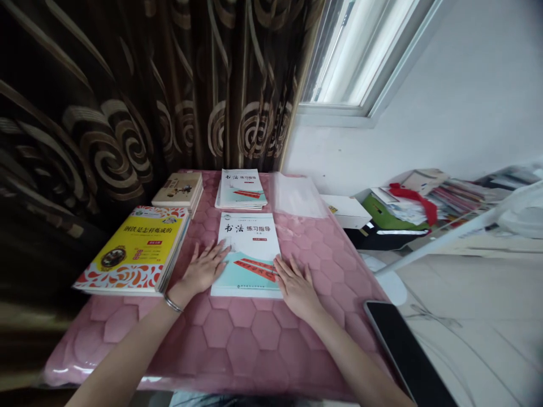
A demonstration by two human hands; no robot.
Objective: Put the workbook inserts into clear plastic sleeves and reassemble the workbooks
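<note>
A white and teal calligraphy workbook [248, 280] with red strips on its cover lies flat on the pink table, its title facing me. My left hand [206, 267] rests with fingers stretched over the book's left edge; a silver bangle circles that wrist. On the opposite side, my right hand [298, 287] lies flat, its fingertips touching the right edge of the cover. Neither hand grips anything. Just behind sits a small stack of similar workbooks [241, 189]. To the left of my left hand is a pile topped by a yellow book [139, 243].
Smaller tan books [178, 189] stand behind the yellow one. A clear plastic sleeve [299, 195] lies at the table's back right. Beside the right edge are a dark tablet-like slab [403, 345], a white box [348, 210] and heaped papers [445, 198]. A patterned curtain [190, 85] hangs behind.
</note>
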